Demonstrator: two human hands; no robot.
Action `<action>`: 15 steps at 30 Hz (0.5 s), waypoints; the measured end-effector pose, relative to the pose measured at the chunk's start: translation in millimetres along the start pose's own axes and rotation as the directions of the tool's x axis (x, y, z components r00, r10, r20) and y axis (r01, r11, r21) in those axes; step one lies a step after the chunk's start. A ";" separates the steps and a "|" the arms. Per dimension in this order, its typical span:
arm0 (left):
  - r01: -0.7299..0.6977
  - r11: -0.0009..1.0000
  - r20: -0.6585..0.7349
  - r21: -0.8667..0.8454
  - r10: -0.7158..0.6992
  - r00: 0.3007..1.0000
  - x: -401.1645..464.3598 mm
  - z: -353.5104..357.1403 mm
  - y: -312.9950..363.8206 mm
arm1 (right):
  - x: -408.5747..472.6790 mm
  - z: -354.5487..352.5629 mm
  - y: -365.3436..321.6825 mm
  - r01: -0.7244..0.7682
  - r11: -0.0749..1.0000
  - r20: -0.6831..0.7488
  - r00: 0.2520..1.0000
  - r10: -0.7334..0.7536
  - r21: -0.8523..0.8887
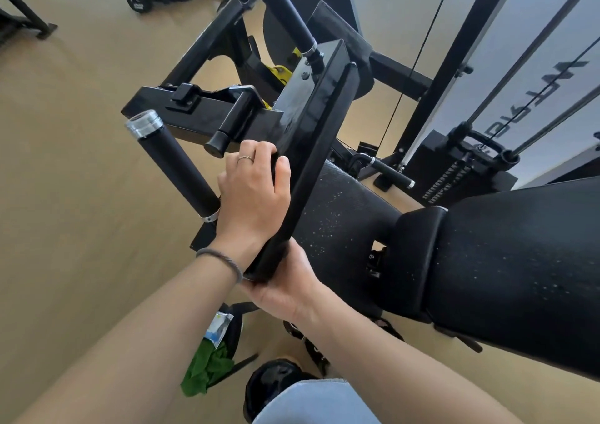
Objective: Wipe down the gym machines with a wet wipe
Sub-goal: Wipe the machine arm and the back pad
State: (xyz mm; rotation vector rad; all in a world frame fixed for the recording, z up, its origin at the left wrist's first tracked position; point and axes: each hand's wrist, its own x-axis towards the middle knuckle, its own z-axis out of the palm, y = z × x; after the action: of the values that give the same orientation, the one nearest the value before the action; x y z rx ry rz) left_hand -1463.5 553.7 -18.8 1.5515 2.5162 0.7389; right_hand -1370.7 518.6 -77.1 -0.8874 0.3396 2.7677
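Head view: both hands grip the machine's black footplate (311, 151), left hand (251, 193) curled over its upper edge, right hand (285, 282) clasping the bottom corner; no wipe visible. Plate looks rigid, heavy; edges suit holding

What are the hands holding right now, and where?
Both grip the black footplate: the left hand on its side edge, midway up, the right hand cupping its bottom corner. No wipe is visible in either.
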 end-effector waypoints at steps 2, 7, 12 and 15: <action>-0.013 1.000 -0.003 0.005 0.013 1.000 -0.2 -0.4 0.3 | -9.2 2.4 -1.0 0.000 1.000 -0.071 0.997 0.001 0.011; -0.034 0.999 -0.014 0.014 0.034 0.999 -0.2 0.1 -2.0 | -35.0 -7.6 -8.8 -0.076 0.994 -0.115 0.990 0.085 0.083; -0.038 0.998 -0.006 0.049 0.038 0.999 -3.9 -2.1 -0.7 | -75.2 -21.8 -35.0 -0.011 0.999 -0.114 0.993 0.005 -0.050; -0.149 0.959 -0.039 0.240 0.163 0.986 -13.3 -1.8 7.4 | -111.3 -17.5 -71.0 0.172 0.981 -0.088 0.980 -0.180 -0.090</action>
State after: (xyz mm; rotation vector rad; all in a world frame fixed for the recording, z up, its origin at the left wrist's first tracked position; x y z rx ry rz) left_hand -1451.8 544.3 -16.1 1.8479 2.6296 0.5218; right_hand -1253.5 566.5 -35.9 -1.0202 0.1552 2.5978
